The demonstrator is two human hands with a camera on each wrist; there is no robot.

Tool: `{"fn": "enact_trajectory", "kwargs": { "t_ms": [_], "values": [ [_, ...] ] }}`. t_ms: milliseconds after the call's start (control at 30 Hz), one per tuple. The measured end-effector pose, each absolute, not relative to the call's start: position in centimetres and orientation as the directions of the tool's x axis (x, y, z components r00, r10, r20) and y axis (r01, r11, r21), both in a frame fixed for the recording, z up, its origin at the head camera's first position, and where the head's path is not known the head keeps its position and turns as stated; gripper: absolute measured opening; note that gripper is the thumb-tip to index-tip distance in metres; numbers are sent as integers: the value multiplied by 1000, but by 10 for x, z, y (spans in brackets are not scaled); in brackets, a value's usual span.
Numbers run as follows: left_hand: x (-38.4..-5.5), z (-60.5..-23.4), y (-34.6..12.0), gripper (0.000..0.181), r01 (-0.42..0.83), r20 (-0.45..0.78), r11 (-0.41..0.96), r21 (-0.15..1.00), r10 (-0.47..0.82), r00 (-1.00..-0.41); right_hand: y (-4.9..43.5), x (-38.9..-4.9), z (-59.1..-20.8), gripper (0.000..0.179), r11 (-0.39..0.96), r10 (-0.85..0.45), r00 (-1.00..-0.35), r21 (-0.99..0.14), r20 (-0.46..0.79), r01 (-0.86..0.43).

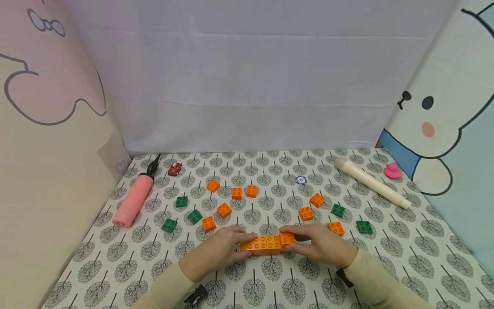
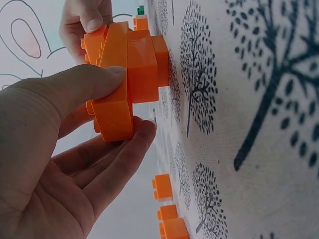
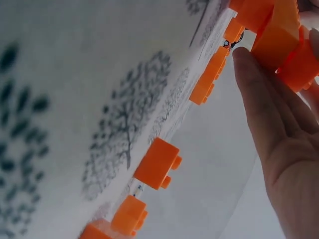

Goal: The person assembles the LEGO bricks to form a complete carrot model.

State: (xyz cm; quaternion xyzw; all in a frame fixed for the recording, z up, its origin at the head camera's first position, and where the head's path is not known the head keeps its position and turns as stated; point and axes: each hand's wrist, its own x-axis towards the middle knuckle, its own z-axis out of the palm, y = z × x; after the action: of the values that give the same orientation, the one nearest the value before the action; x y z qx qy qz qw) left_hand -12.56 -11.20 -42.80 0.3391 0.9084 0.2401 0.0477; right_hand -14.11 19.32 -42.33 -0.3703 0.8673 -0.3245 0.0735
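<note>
- With the left hand [image 1: 221, 249], grips the left end of a joined orange toy-brick row [image 1: 260, 243], pressing the thumb to its near side and fingers to its far side.
- With the right hand [image 1: 324, 243], pinches a square four-stud orange brick [image 1: 287, 238] at the row's right end between thumb and fingers; cannot tell whether fully seated.
- Keeps the row at the near middle of the white tree-print tablecloth [image 1: 285, 283], between both hands; in the left wrist view, shows at least two layers, the lower one set in from the left end.
- Beyond the row and to its left, has five loose orange bricks [image 1: 224, 210], scattered, and three green bricks [image 1: 194, 216].
- Beyond the right hand, has three more orange bricks [image 1: 306, 213] and two green ones [image 1: 364, 226].
- Along the left edge, has a coral hand pump [image 1: 133, 201] with a black nozzle, near a small red toy car [image 1: 175, 168].
- Toward the far right, has a blue-and-white poker chip [image 1: 301, 180], a slanting cream stick [image 1: 372, 183] and a pink rubber duck [image 1: 392, 171] near the stick.
</note>
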Motion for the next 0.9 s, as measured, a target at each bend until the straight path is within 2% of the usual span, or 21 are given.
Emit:
{"fn": "enact_trajectory", "kwargs": {
  "t_ms": [167, 467, 800, 900],
  "values": [
    [-125, -428, -111, 44, 589, 75, 656, 473, 636, -768, 194, -144, -424, 51, 486, -682, -725, -682, 95, -546],
    [-126, -429, -113, 44, 584, 71, 644, 494, 640, -765, 193, -146, -425, 51, 463, -692, -713, -686, 116, -561],
    [-127, -431, -113, 44, 610, 99, 624, 488, 655, -749, 196, -142, -421, 56, 548, -703, -708, -581, 71, -602],
    [-128, -430, -113, 43, 615, 99, 617, 491, 661, -743, 207, -140, -417, 54, 577, -683, -725, -547, 82, -606]
  ]
}}
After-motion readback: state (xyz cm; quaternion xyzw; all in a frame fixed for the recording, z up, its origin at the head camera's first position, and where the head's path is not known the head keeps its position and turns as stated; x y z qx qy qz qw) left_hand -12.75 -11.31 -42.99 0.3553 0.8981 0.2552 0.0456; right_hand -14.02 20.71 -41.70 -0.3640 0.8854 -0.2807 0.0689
